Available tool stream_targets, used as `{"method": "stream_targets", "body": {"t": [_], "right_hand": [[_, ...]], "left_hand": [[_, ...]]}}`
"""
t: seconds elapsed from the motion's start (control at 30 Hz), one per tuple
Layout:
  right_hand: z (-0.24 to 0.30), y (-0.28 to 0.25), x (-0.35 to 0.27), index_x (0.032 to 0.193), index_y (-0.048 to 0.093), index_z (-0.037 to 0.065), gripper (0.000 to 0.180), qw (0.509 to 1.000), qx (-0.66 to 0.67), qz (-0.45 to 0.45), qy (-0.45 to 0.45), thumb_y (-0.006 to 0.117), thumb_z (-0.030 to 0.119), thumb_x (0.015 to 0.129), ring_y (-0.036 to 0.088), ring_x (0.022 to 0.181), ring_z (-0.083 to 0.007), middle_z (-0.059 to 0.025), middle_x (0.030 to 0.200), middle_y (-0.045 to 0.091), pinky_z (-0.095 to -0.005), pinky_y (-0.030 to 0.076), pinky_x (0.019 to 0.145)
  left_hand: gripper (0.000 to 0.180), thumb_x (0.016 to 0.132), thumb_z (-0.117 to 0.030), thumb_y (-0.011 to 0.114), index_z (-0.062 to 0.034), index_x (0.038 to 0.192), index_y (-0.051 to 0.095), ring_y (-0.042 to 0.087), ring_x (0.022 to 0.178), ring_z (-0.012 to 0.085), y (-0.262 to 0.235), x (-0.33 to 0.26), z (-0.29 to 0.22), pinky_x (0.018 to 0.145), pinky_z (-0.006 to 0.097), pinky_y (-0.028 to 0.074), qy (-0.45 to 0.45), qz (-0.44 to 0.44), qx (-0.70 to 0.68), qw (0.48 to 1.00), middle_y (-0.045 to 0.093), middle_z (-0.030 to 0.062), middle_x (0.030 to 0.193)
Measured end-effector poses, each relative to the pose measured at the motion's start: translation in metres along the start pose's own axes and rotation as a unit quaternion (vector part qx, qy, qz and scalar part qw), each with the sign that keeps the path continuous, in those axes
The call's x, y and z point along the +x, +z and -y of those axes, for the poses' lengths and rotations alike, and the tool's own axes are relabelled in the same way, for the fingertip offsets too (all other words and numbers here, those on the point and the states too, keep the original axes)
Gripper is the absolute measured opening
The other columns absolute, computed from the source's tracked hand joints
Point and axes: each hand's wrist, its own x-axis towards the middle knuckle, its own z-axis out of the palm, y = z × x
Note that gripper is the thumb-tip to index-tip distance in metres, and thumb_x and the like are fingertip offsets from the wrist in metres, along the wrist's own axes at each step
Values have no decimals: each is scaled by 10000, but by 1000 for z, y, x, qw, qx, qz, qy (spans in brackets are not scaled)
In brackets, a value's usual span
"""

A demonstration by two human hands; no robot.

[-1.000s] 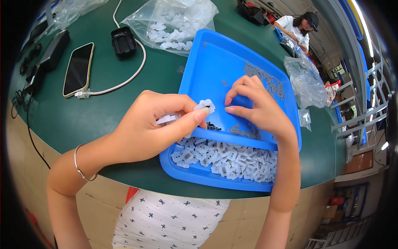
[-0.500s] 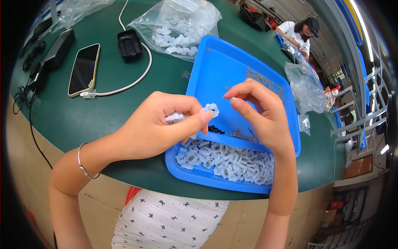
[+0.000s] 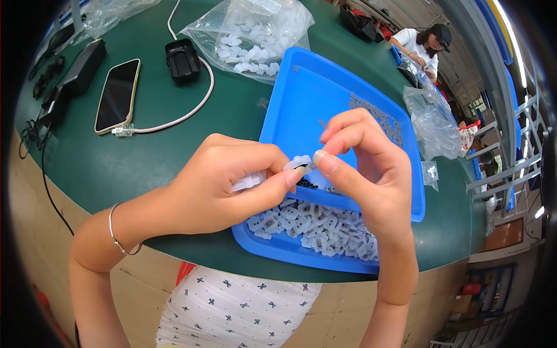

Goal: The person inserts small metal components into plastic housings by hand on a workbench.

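Observation:
My left hand [image 3: 232, 182] pinches a small white plastic piece [image 3: 299, 162] between thumb and forefinger, and a dark bit shows at its edge by the thumb. More white pieces [image 3: 248, 181] are tucked in the curled fingers of that hand. My right hand [image 3: 371, 174] has its thumb and bent fingers right at the far side of the pinched piece. Whatever its fingertips hold is too small or hidden to make out. Both hands are above a blue tray [image 3: 284, 98] with small black parts [image 3: 306, 184] and grey parts [image 3: 380, 119] in it.
A second blue tray [image 3: 290, 258], full of white pieces [image 3: 319, 229], lies partly under the first. Beyond are a clear bag [image 3: 249, 49] of white parts, a phone [image 3: 118, 95], a black cradle [image 3: 183, 61] with a cable, and a black adapter [image 3: 81, 69]. A co-worker [image 3: 420, 49] sits at far right.
My right hand has come left and slightly down, bringing its fingertips to the white piece. My left hand has lowered slightly and tilted the piece.

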Motion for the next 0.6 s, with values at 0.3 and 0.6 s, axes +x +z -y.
{"method": "stream_targets", "body": {"t": [0.3, 0.6], "right_hand": [[3, 9, -3, 777, 597, 13, 107, 992, 82, -8, 100, 687, 67, 757, 474, 807, -122, -48, 848, 503, -244, 385, 729], [-2, 12, -6, 758, 588, 11, 101, 993, 114, -12, 35, 686, 10, 736, 481, 816, -141, -59, 835, 506, -236, 385, 743]], "left_hand": [[101, 813, -33, 579, -10, 715, 573, 540, 476, 148, 1, -2, 4, 432, 239, 383, 59, 27, 66, 996, 578, 60, 612], [153, 805, -64, 619, -30, 685, 531, 455, 437, 190, 7, -4, 6, 401, 292, 333, 121, 11, 90, 988, 480, 56, 563]]}}
